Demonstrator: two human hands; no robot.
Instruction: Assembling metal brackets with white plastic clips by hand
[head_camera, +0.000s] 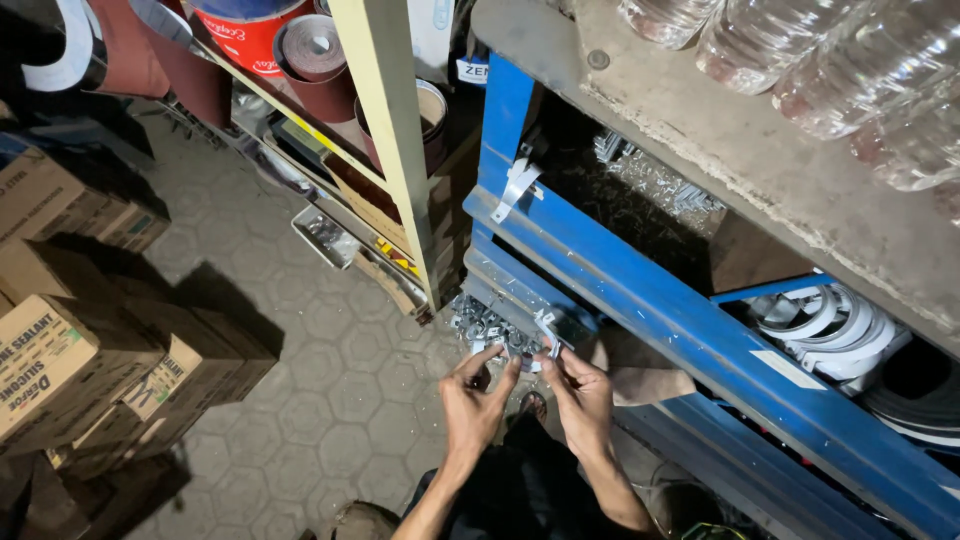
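Metal clamps handled at blue shelf rail.
A clamp (552, 337) is pinched by right hand (580, 395); left hand (474, 398) grips another, steadied against the pile (485, 322) at twelve o'clock.

Head view, downward (near shelving (640, 290))

The small metal pieces (497, 333) pinched between the left hand (473, 397) and right hand (580, 392) are too small to identify. The clear plastic bottles (800, 60) are cut off by the top edge, the cardboard boxes (60, 370) by the left edge.
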